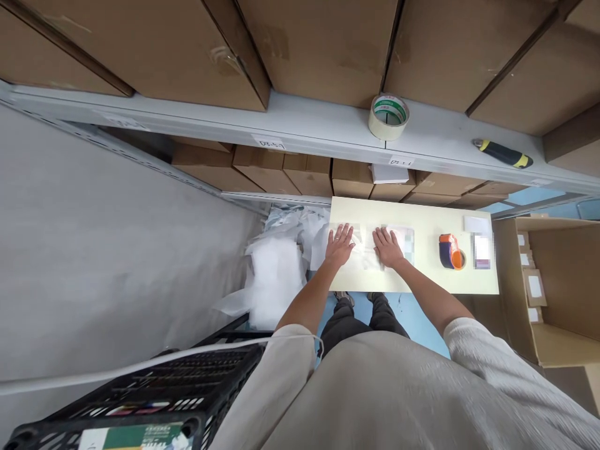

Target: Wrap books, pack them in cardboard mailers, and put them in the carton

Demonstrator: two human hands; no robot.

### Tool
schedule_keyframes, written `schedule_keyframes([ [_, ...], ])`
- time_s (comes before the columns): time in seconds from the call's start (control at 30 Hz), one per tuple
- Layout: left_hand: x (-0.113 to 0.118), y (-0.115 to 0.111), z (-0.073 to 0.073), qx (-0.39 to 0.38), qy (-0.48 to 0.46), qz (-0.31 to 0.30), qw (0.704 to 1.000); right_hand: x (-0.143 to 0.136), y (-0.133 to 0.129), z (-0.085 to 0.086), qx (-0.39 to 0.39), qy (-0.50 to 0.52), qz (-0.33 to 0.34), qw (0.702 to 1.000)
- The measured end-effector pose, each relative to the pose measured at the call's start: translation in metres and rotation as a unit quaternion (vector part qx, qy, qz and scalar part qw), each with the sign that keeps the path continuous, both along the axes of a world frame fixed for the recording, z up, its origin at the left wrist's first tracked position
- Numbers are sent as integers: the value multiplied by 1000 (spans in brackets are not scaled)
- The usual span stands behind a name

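Note:
My left hand lies flat with fingers spread on a clear, filmy plastic sheet over the pale yellow tabletop. My right hand is also flat, fingers stretched out, pressing the other side of the plastic. Beside and partly under the right hand lies a flat item in clear wrapping, with pinkish and greenish patches; its kind is not clear. Farther right on the table stands an orange and dark purple tape dispenser with a tape roll.
White foam-like sheets are heaped left of the table. A tape roll and a yellow-black utility knife lie on the shelf ahead, below large cartons. An open carton stands at right, a black crate at lower left.

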State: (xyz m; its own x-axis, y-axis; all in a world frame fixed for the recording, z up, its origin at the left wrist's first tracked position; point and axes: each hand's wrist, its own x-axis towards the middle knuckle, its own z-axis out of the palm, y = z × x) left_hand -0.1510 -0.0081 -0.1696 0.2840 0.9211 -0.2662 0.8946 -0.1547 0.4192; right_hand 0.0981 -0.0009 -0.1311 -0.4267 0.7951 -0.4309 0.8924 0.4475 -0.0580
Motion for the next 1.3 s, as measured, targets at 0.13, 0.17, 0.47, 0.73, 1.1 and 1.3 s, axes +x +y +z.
schedule_keyframes([
  [0.13, -4, 1, 2, -2, -7, 1, 1000, 0, 0, -1, -2, -1, 2, 1000],
  [0.17, -5, -1, 3, 1, -9, 2, 1000, 0, 0, -1, -3, 0, 1, 1000],
  [0.47, -17, -52, 18, -15, -1, 14, 1000, -1, 0, 0, -11, 1, -7, 1000],
  [0.73, -46, -50, 17, 2, -4, 26, 1000, -1, 2, 2, -8, -13, -8, 1000],
  [1.1, -49, -42, 18, 2, -1, 16, 1000, -18, -10, 8, 9, -23, -39, 999],
  [1.3, -53, -40, 18, -1, 6, 8, 1000, -16, -17, 5, -8, -33, -27, 999],
])
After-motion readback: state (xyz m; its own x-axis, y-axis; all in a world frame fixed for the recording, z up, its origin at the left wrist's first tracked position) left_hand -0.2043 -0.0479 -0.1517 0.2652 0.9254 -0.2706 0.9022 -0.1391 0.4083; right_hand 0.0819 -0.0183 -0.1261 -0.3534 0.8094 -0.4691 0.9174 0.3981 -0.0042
